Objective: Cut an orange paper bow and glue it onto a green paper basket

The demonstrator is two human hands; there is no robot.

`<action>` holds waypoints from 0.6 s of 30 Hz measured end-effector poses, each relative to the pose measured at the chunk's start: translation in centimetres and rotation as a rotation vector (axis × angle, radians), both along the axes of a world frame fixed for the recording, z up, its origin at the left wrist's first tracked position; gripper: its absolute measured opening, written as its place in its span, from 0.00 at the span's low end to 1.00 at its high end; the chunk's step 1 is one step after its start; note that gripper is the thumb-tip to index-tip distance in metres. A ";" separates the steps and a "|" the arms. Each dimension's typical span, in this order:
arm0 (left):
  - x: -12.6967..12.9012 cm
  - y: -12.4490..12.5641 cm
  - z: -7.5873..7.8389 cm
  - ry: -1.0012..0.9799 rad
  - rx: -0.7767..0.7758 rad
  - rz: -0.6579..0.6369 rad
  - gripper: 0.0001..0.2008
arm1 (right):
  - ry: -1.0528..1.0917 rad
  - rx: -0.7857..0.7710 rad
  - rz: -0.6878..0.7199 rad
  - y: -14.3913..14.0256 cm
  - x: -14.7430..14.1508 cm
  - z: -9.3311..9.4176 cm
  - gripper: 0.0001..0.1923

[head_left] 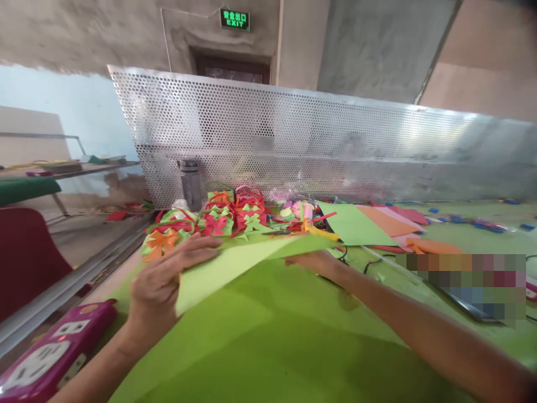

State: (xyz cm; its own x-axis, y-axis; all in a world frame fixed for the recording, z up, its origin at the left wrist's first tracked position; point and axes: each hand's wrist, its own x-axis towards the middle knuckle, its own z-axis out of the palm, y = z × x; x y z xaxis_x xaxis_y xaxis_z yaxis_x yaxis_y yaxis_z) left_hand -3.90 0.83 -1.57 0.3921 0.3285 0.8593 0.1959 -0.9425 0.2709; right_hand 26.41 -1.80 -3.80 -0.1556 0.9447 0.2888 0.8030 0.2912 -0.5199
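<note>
A light green sheet of paper [235, 266] is held up at a tilt above the green tabletop [260, 336]. My left hand [161, 277] grips its left edge, fingers bent over the paper. At the right end my right hand [314, 263] is closed on the sheet, its fingertips partly hidden by the paper. Just beyond the sheet lie scissors with yellow handles [321, 230]. Small red and green paper baskets [250, 210] stand behind my left hand, and an orange paper flower [161, 243] is close to its knuckles.
A grey bottle [192, 187] stands before a perforated metal panel [235, 123]. Coloured paper sheets [361, 224] lie at the back right, near a pixelated device [470, 291] and black cables. A pink power strip [59, 350] lies at the left table edge, beside a red chair [29, 263].
</note>
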 end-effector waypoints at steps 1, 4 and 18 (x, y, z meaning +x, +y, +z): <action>0.1 0.3 -0.2 0.033 0.007 -0.098 0.10 | -0.021 0.011 0.032 -0.5 0.3 -0.1 0.11; -0.1 1.0 -1.1 0.177 0.015 -0.247 0.13 | -0.144 0.022 0.108 -2.3 1.3 -0.3 0.16; -3.2 -4.4 -7.7 0.642 0.160 0.024 0.20 | -0.486 0.197 0.025 -6.7 1.4 -1.7 0.24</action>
